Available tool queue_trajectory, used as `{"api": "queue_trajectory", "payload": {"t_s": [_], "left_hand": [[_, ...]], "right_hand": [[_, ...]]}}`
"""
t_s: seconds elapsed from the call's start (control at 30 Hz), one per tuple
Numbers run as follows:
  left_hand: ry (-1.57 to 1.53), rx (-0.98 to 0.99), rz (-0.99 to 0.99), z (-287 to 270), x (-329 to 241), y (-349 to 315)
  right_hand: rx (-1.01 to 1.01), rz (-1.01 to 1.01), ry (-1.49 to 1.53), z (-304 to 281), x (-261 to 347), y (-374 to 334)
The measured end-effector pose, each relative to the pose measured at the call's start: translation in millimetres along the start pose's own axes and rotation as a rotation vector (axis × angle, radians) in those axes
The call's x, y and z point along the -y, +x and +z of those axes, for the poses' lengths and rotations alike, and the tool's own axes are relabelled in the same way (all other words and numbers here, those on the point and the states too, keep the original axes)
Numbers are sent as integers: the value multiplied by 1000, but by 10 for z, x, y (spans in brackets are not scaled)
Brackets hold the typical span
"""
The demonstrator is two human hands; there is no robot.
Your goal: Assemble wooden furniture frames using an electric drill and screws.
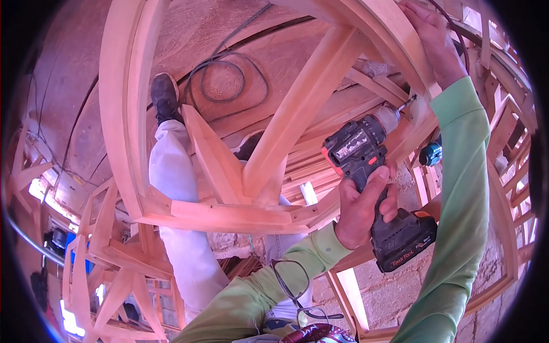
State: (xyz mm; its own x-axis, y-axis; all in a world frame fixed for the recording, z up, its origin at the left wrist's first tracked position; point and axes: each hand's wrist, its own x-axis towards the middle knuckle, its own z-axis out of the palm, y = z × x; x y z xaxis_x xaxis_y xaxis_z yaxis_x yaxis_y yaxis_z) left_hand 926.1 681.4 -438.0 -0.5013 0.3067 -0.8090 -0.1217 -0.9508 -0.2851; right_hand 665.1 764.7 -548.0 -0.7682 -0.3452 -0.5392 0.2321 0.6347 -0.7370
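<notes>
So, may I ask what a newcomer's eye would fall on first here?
Probably the black-and-red cordless drill right of centre, held in the left hand, its bit pointing to the upper right. Next comes the curved wooden frame sweeping around the middle, with the right hand on its upper right part. The dark shoe at the upper left also stands out.

This is a carpentry workshop: bare wooden frames crowd around, timber strips lie stacked, a cordless drill is out, and coiled cable crosses a floor that looks sawdust-strewn.
</notes>
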Motion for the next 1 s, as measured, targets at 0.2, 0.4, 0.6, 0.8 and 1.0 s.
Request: {"api": "queue_trajectory", "payload": {"t_s": [0.2, 0.4, 0.6, 0.8, 1.0], "left_hand": [[-46, -37, -30, -5, -17, 26], [45, 124, 41, 116, -28, 209], [73, 1, 98, -28, -335, 9], [44, 147, -30, -96, -373, -157], [90, 121, -27, -156, -289, 17]], "right_hand": [[31, -28, -65, -58, -22, 41], [57, -20, -68, -446, -661, 329], [46, -3, -142, -167, -277, 93], [16, 70, -140, -233, -328, 174], [21, 10, -209, -71, -23, 42]]}}
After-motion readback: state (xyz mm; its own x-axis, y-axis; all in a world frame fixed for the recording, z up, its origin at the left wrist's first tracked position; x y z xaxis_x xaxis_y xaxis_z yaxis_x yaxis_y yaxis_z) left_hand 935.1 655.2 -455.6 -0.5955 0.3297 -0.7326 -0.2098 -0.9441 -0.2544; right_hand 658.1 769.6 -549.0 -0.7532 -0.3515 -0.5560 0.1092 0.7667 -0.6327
